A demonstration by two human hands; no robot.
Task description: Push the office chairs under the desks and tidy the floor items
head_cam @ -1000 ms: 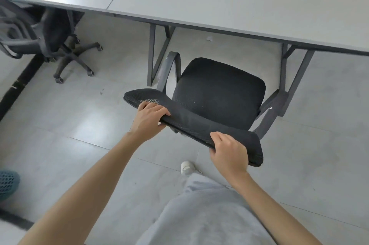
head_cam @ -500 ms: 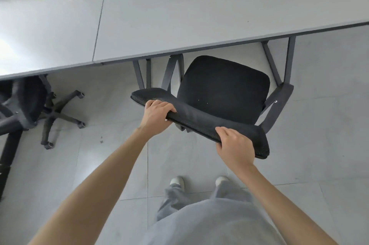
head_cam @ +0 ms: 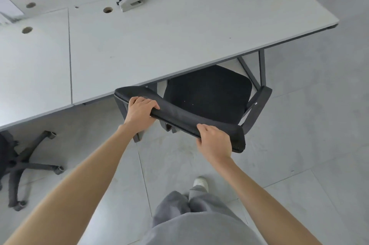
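A black office chair (head_cam: 207,93) stands at the front edge of the white desk (head_cam: 159,41), its seat partly under the desktop. My left hand (head_cam: 139,112) grips the left part of the chair's backrest top (head_cam: 177,116). My right hand (head_cam: 214,140) grips the same top edge near its right end. The chair's right armrest (head_cam: 257,108) sticks out beside the grey desk leg (head_cam: 261,69). Its wheels are hidden.
A second black chair's star base (head_cam: 30,164) with castors stands on the floor at the left, under the neighbouring desk (head_cam: 34,69). A grey stapler-like device (head_cam: 130,1) lies at the back of the desk. My grey trousers and a white shoe (head_cam: 200,182) are below.
The chair has rolled forward, so the front of its seat now lies under the desktop. I have stepped closer to the desk. Both hands keep their grip on the backrest.
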